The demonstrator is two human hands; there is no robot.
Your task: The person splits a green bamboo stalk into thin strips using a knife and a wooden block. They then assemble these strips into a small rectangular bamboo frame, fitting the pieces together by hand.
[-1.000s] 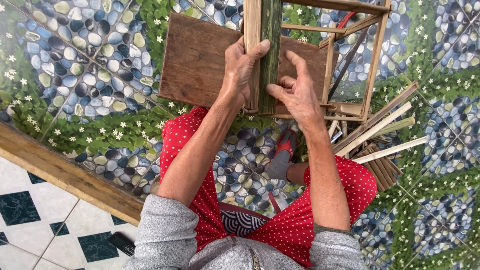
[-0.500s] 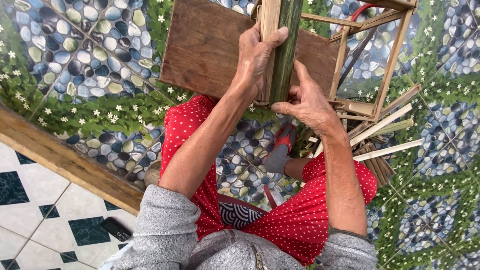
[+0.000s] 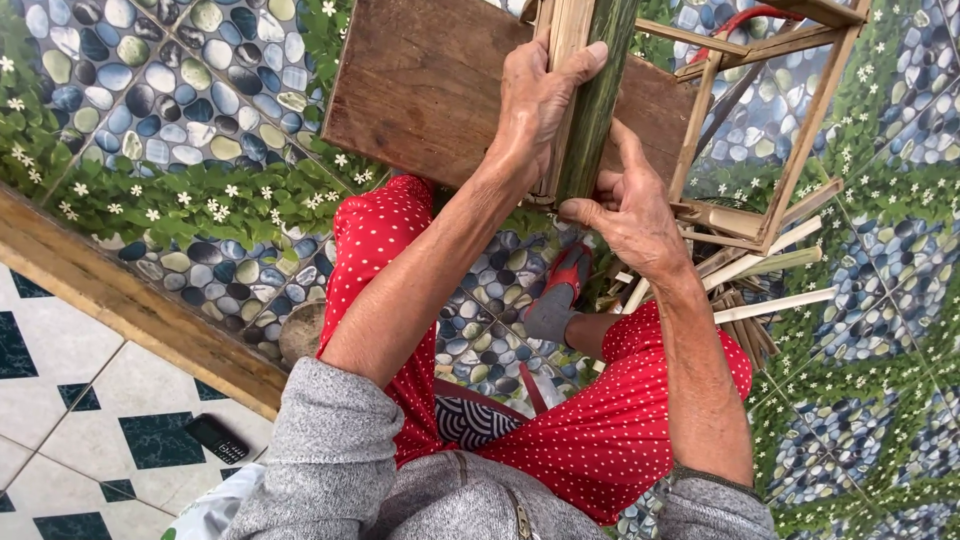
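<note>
Far left: white floor tiles with dark diamonds (image 3: 60, 390), a small black phone (image 3: 216, 438) lying flat on them, then a long wooden sill (image 3: 130, 300) slanting across. Past that, a floor with a pebble-and-leaf pattern (image 3: 150, 120). Up top, a flat brown wooden board (image 3: 420, 90), worn and scratched, tilted a little. Below it, red trousers with white dots (image 3: 390, 260) over both knees and grey sleeves (image 3: 330, 450) at the bottom edge.

In the middle, held upright in front of the board: a split bamboo piece (image 3: 590, 90), green and shiny on the right side, pale tan on the left, long and straight, top out of view. Left hand (image 3: 540, 105) wrapped tight around the pale side, thumb pressed on the green. Right hand (image 3: 625, 205) lower down, fingers curled against the bottom end of the green side.

Right: a bamboo frame of thin sticks (image 3: 790, 130), with loose cut bamboo strips (image 3: 770, 290) piled under it on the floor. A red sandal (image 3: 560, 290) between the knees.
</note>
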